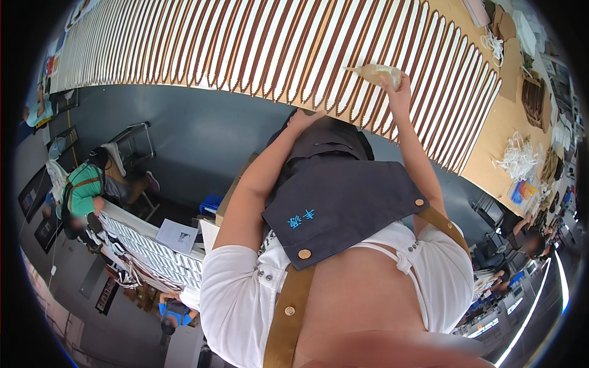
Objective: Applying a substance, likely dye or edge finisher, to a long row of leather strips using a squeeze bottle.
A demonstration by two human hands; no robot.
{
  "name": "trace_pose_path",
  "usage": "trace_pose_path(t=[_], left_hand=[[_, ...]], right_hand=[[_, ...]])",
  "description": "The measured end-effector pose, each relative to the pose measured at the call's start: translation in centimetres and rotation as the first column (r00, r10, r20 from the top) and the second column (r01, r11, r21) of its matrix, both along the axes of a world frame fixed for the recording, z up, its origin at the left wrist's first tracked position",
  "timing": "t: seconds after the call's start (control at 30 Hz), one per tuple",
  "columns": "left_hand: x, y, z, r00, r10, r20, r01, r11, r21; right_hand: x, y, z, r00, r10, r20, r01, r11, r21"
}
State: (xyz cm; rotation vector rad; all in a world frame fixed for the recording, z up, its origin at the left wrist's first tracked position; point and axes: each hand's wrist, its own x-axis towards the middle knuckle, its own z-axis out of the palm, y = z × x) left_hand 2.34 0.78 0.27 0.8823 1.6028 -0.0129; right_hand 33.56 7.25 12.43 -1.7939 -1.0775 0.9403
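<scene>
Brown and white strips (264, 46) with pointed ends were laid side by side in one long row across the desk (491, 144). Their points were lined up along the row's near edge, by the desk's rim, presumably so that every tip could be reached easily. Over the right part of the row, a translucent bag (369, 73) with pale contents was held by the right hand (396, 81). Its fuller end was pinched between fingers and thumb, and its narrow end was pointed leftward across the row, perhaps so that the tip was left uncovered. Just outside the row's near edge, the left hand (307, 121) was placed at the desk's rim, near the dark apron (343, 196), possibly for steadying. Whether its fingers were spread or closed on something could not be told, as they were mostly hidden. Beyond the row's right end, a loose bundle of white cords (518, 158) was set on the desk, with a brown bundle (535, 105) farther up that side, apparently placed apart so that the row was not covered.
</scene>
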Motion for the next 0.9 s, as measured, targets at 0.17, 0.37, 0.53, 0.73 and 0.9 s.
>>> trace_pose_path(t=[0.17, 0.37, 0.53, 0.73, 0.9], left_hand=[[-0.3, -0.4, -1.4, 0.999, 0.028, 0.044, -0.029, 0.999, 0.022], [0.1, -0.2, -0.9, 0.998, 0.036, 0.042, -0.036, 0.999, 0.003], [0.0, -0.9, -0.8, 0.992, 0.077, 0.101, -0.074, 0.997, -0.027], [1.9, -2.4, 1.5, 0.992, 0.034, 0.120, -0.015, 0.988, -0.154], [5.1, -1.8, 4.6, 0.962, 0.171, 0.213, -0.160, 0.985, -0.069]], right_hand=[[-0.1, 0.5, -0.1, 0.996, 0.027, 0.081, -0.023, 0.999, -0.041], [0.8, -2.4, -1.1, 0.967, 0.248, -0.065, -0.256, 0.949, -0.185], [3.1, -2.4, -0.2, 0.767, 0.027, -0.641, -0.320, 0.882, -0.346], [5.4, 0.8, 1.1, 0.460, -0.228, -0.858, 0.136, 0.973, -0.185], [5.1, 2.2, 1.4, 0.932, -0.150, -0.329, 0.139, 0.989, -0.057]])
